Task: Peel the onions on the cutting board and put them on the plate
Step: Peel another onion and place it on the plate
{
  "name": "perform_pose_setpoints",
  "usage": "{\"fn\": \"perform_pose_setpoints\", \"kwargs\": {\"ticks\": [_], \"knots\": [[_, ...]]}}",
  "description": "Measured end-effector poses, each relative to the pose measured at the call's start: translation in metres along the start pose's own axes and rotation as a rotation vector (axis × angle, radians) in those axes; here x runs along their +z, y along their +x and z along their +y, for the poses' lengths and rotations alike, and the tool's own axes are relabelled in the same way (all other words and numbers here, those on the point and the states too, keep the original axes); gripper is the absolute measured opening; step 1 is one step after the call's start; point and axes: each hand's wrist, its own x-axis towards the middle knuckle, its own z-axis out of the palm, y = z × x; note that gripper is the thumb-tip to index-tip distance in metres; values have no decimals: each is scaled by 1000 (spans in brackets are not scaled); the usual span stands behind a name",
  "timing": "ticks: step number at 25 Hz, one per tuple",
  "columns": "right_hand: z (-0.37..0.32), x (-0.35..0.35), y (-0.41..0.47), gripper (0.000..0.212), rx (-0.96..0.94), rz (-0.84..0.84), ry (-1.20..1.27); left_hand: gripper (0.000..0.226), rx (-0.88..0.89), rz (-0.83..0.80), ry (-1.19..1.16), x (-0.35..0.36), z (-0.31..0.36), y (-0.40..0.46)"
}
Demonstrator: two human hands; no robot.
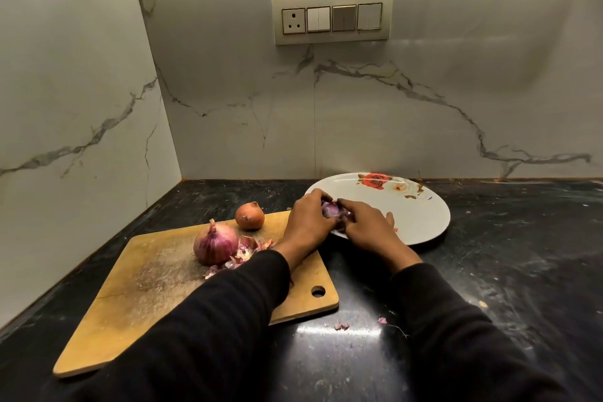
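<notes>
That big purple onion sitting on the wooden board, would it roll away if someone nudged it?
Probably a little. The big purple onion is round, so a nudge would likely rock or roll it. It sits stem-up on the cutting board, and the loose peels beside it might slow it. Its dry papery skin looks apt to slip or flake under fingers.

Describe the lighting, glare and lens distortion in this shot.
Head view: dim, warm light; a bright glare patch on the black counter near the cutting board; wide-angle bending tilts the left wall; hands and the onion they hold look slightly soft.
</notes>
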Motion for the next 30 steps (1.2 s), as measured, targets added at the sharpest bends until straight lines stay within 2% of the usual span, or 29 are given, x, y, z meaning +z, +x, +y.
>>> {"fn": "perform_pose_setpoints", "kwargs": {"ticks": [4,11,17,22,26,28,30], "knots": [[-7,0,0,41,-49,85,-2,41,-13,-23,10,-9,5,-3],[-41,-5,-19,34,-289,267,213,33,47,101,21,-52,16,-22],[-94,21,-51,35,-529,256,266,34,124,251,72,-109,-8,-75],[-120,48,-55,32,-628,189,203,30,94,333,113,-142,-38,-108],[-132,69,-50,31,-620,85,144,48,1,289,113,-159,-69,-118],[-137,78,-48,32,-639,47,112,56,-91,190,62,-164,-84,-119],[-140,82,-46,37,-629,33,106,55,-149,52,-87,-164,-97,-119]]}}
